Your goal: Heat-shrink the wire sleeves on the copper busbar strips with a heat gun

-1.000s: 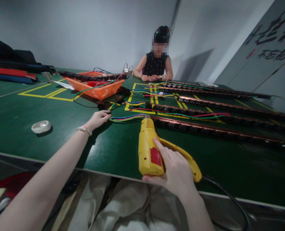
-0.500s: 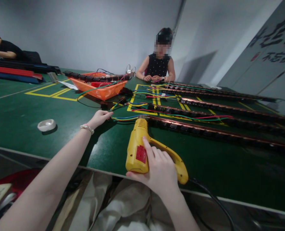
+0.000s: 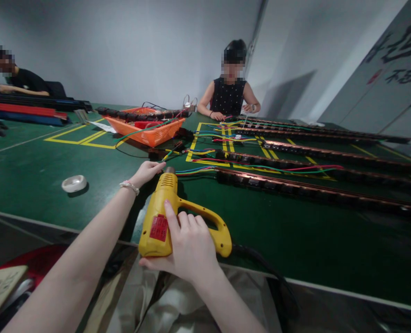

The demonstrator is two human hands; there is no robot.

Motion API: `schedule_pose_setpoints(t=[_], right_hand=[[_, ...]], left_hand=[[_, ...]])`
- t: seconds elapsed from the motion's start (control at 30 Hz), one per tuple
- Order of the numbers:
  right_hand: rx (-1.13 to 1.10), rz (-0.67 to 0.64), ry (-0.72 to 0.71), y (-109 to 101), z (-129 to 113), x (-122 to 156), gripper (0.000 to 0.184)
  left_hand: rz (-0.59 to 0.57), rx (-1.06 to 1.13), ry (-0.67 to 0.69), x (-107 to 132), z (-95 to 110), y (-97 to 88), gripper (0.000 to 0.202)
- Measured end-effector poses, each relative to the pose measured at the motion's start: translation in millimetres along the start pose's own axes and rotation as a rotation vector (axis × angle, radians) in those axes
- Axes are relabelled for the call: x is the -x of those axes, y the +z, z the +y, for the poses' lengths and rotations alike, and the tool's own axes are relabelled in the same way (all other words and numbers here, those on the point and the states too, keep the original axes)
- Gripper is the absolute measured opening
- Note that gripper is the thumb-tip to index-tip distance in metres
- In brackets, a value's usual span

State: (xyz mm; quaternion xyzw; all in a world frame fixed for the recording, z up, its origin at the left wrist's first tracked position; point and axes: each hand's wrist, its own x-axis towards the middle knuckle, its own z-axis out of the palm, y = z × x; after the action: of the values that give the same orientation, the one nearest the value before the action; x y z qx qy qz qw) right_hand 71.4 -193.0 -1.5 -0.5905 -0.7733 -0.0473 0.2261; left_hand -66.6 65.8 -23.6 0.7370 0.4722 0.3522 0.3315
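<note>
My right hand (image 3: 191, 243) is wrapped round a yellow heat gun (image 3: 158, 212), its index finger lying along the body. The metal nozzle points away from me, close beside my left hand (image 3: 148, 172). That hand pinches the ends of several coloured wires (image 3: 196, 171), blue, green, yellow and red among them; the exact grip is partly hidden. The wires run right into a long black and copper bar (image 3: 260, 181) lying on the green table (image 3: 247, 226).
More long bars (image 3: 312, 150) with wires lie behind. An orange basket (image 3: 150, 135) holds parts; a small white dish (image 3: 74, 184) stands left. One person (image 3: 229, 95) sits opposite, another (image 3: 30, 83) at far left. The heat gun's black cord (image 3: 260, 261) hangs over the table's edge.
The heat gun has moved left along the wires, from near the bar's end to beside my left hand. My left hand keeps its pinch. The person opposite has moved their hands apart.
</note>
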Motion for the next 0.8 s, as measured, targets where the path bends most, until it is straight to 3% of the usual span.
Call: schedule_pose_setpoints(t=[0.2,0.37,0.67,0.8], right_hand=[[-0.059,-0.034,-0.083,1.7,-8.7,-6.0,0.115],[-0.061,-0.03,-0.095,-0.4,-7.2,-7.3,0.116],[-0.14,-0.133,-0.055,-19.8,20.6,-2.5,0.112],[-0.243,-0.109,-0.008,-36.4,36.8,8.1,0.106]], left_hand=[[-0.045,0.104,-0.062,1.3,0.6,-1.4,0.06],[-0.022,0.078,-0.037,3.1,0.9,-2.2,0.058],[0.0,-0.031,0.036,4.5,3.1,-0.9,0.053],[-0.016,-0.063,0.058,5.3,3.8,-0.9,0.05]])
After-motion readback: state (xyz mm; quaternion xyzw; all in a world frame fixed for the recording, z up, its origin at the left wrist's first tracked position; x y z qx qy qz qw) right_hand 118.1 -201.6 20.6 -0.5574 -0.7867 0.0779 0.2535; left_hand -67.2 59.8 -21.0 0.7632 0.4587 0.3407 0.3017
